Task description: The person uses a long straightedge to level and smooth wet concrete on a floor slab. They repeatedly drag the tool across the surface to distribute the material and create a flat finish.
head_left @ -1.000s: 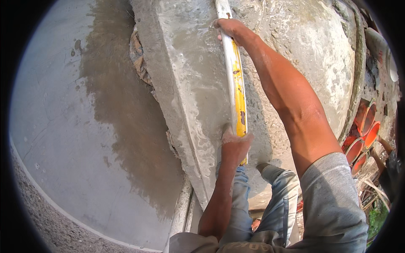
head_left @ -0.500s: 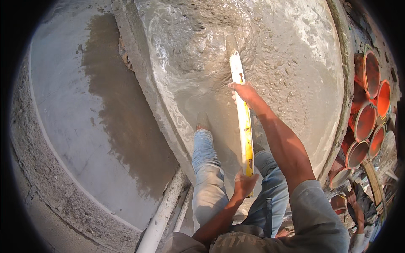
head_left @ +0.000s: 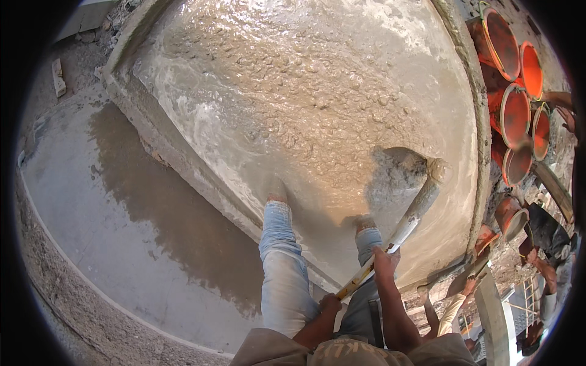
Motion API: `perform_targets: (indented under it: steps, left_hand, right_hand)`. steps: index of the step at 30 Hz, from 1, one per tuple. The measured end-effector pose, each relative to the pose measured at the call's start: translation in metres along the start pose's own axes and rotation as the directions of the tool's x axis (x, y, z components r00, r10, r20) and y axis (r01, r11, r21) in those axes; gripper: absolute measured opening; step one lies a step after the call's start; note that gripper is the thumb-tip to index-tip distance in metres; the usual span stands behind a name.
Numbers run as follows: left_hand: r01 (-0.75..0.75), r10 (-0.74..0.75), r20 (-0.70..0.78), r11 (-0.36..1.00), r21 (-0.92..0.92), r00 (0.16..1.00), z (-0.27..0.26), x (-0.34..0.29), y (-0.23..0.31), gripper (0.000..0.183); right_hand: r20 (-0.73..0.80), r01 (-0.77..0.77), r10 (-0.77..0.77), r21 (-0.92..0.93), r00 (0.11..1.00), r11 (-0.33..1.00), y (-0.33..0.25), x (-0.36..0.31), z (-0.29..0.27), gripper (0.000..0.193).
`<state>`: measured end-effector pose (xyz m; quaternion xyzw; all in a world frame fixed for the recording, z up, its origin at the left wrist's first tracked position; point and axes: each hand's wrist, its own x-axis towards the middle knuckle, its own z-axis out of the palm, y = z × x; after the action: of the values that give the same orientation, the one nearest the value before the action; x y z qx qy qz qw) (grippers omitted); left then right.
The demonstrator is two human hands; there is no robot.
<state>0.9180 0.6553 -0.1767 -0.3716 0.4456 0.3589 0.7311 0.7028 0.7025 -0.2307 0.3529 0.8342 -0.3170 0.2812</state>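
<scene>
Both my hands grip the handle of a long hoe [head_left: 413, 209], white and yellow with worn paint and a cement-coated upper part. My right hand [head_left: 386, 262] is wrapped round the middle of the handle. Close to my body, my left hand [head_left: 330, 303] is closed round its lower end. The broad blade is smeared with wet mix and raised to the right of my legs, its socket near the trough's right side. Wet grey concrete [head_left: 305, 104], lumpy with gravel, spreads in front of me. My feet stand in its watery near part.
A low concrete rim [head_left: 177, 161] bounds the mix on the left, with a partly wet slab [head_left: 79, 177] beyond it. Several orange buckets [head_left: 516, 113] lie stacked outside the right rim. Other people's hands and arms [head_left: 545, 268] show at the lower right, near a wooden post [head_left: 490, 311].
The hoe has swung from straight ahead in the mix to the right, and its blade has come into sight. Both hands have moved nearer my body. My view has shifted to the right.
</scene>
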Motion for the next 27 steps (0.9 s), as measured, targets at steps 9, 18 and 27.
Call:
perform_targets:
  steps: [9, 18, 27]
  left_hand:
    - [-0.710, 0.483, -0.756, 0.703, 0.034, 0.441, -0.385, -0.042, 0.153, 0.031]
    - [-0.789, 0.527, -0.835, 0.575, 0.215, 0.156, -0.727, -0.079, 0.255, 0.054]
    - [-0.804, 0.443, -0.763, 0.572, -0.163, 0.470, -0.503, -0.085, 0.186, 0.051]
  right_hand:
    - [0.017, 0.305, -0.418, 0.657, 0.908, 0.689, -0.417, 0.095, 0.123, 0.033]
    - [0.000, 0.587, -0.599, 0.202, 0.801, 0.784, -0.613, 0.204, 0.368, 0.067]
    - [0.451, 0.329, -0.300, 0.015, 0.840, 0.944, -0.476, 0.136, 0.273, 0.052]
